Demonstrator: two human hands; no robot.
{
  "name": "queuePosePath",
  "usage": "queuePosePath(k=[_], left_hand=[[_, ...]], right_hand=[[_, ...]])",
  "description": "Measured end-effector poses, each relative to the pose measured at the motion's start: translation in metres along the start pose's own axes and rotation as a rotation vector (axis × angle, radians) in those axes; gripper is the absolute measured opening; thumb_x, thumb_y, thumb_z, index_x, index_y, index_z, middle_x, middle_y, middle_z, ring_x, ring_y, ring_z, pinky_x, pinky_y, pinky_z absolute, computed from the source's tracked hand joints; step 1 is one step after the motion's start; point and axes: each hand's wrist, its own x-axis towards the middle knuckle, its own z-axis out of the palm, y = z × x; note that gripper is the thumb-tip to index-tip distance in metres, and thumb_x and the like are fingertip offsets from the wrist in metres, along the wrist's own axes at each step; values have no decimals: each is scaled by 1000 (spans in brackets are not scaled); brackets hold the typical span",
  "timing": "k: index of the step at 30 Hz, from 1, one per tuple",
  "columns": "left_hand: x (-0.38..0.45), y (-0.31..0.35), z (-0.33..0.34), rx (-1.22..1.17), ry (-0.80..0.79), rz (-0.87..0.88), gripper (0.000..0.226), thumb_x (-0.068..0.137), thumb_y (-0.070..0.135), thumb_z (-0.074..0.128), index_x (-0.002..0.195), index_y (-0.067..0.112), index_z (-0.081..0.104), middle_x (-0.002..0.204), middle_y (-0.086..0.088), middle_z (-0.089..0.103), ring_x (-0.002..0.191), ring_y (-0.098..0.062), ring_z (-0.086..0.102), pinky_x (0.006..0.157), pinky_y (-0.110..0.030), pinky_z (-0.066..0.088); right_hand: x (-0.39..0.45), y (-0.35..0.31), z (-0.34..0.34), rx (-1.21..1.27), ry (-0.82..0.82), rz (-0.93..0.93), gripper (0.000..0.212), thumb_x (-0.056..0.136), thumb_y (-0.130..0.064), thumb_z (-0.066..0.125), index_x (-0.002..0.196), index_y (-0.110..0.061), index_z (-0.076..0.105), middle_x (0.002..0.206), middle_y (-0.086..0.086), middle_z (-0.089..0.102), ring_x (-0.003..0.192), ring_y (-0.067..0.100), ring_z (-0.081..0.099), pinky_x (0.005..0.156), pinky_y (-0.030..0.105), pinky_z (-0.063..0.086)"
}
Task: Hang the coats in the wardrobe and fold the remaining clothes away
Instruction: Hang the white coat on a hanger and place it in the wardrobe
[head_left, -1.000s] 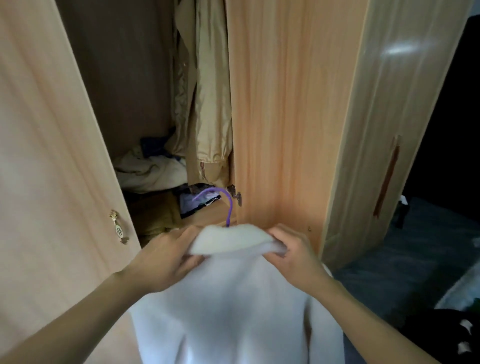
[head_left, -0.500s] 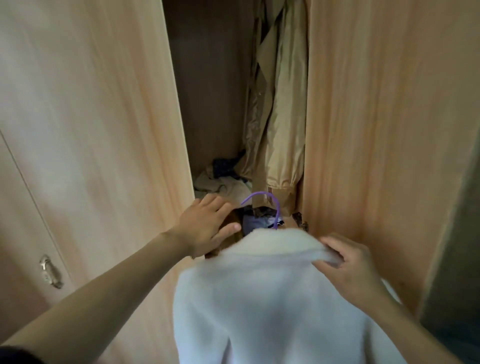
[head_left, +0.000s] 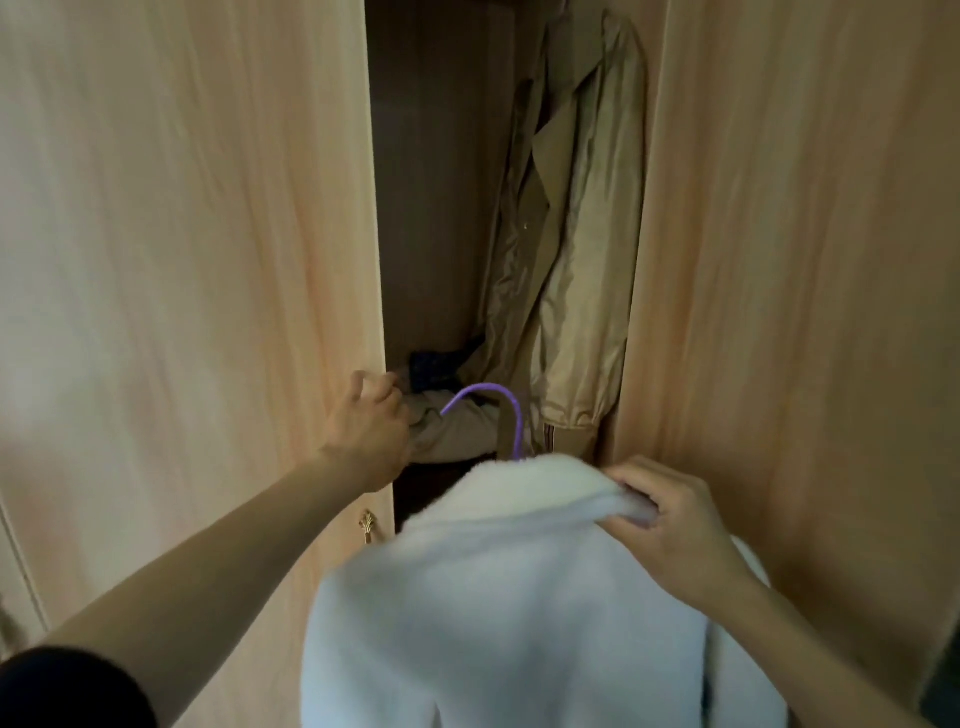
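Left hand (head_left: 366, 431) fingers curled round wardrobe door (head_left: 208, 260) edge, right hand (head_left: 670, 525) pinching white coat (head_left: 493, 597) (collar)

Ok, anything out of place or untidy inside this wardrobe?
Yes: crumpled clothes lie in a loose heap on the wardrobe floor below the hanging tan trench coat, unfolded. The fluffy white coat on its purple hanger looks fine.

Wardrobe (head_left: 441, 156) — tan coat (head_left: 576, 260) hanging inside.

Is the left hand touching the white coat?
Apart. The head view shows the left hand gripping the door edge, with dark wardrobe space showing between it and the white coat.
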Motion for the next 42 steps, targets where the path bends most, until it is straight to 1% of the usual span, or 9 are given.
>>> queuePosePath(k=[4, 7, 11, 17, 22, 26, 31, 38, 42], left_hand=[[4, 2, 10, 246, -128, 51, 60, 99, 49, 39, 150, 16, 38, 155, -6, 37, 151, -33, 8, 119, -60, 5], [6, 6, 9, 331, -161, 74, 60, 101, 47, 39, 150, 13, 38, 153, -10, 37, 148, -35, 14, 119, -60, 7], [5, 11, 6, 328, -166, 49, 52, 100, 44, 41, 142, 14, 49, 143, -8, 48, 140, -32, 25, 117, -58, 12], [-18, 27, -11, 334, -187, 15, 49, 100, 40, 43, 140, 15, 52, 141, -8, 49, 139, -31, 25, 117, -57, 16], [-53, 50, -42, 334, -199, -66, 41, 100, 32, 42, 134, 17, 59, 140, -8, 51, 136, -32, 28, 115, -53, 19], [-89, 64, -71, 334, -238, -104, 44, 99, 34, 45, 137, 15, 56, 144, -11, 47, 139, -33, 24, 113, -51, 21], [-137, 74, -92, 333, -307, -155, 53, 95, 42, 53, 140, 14, 52, 149, -10, 42, 144, -35, 16, 111, -53, 25], [-204, 70, -127, 344, -346, -177, 58, 95, 44, 55, 143, 13, 46, 148, -9, 40, 143, -31, 19, 112, -52, 27], [-248, 56, -139, 317, -325, -203, 53, 93, 36, 56, 140, 11, 49, 146, -9, 39, 143, -27, 18, 110, -47, 30]], right_hand=[[6, -2, 13, -3, -32, 34, 29, 72, 6, 79, 86, -17, 69, 79, -10, 61, 71, 9, 59, 62, 23, 45], [7, -2, 16, -10, -35, 76, 29, 71, 6, 80, 87, -16, 70, 80, -12, 63, 73, 9, 60, 64, 20, 45], [2, -4, 17, -3, -31, 110, 31, 68, 7, 81, 85, -17, 70, 78, -11, 64, 72, 8, 61, 63, 23, 46], [-21, -10, -3, 14, -11, 132, 35, 68, 4, 82, 85, -23, 68, 81, -11, 65, 74, 6, 61, 63, 14, 44], [-39, -20, -24, 55, 33, 114, 37, 68, -1, 83, 85, -30, 67, 79, -14, 65, 76, 5, 61, 61, 10, 42], [-59, -27, -38, 131, 5, 128, 33, 73, -8, 82, 89, -32, 67, 82, -19, 66, 81, 2, 63, 63, 7, 42], [-87, -27, -48, 191, 29, 147, 38, 69, -1, 82, 86, -31, 66, 79, -16, 67, 76, 3, 61, 58, 10, 42], [-116, -58, -40, 297, -53, 124, 34, 68, -2, 83, 86, -26, 68, 79, -15, 67, 77, 3, 62, 59, 8, 42], [-116, -86, -35, 326, -68, 77, 34, 71, -2, 82, 90, -25, 66, 82, -13, 65, 81, 1, 60, 61, 7, 41]])
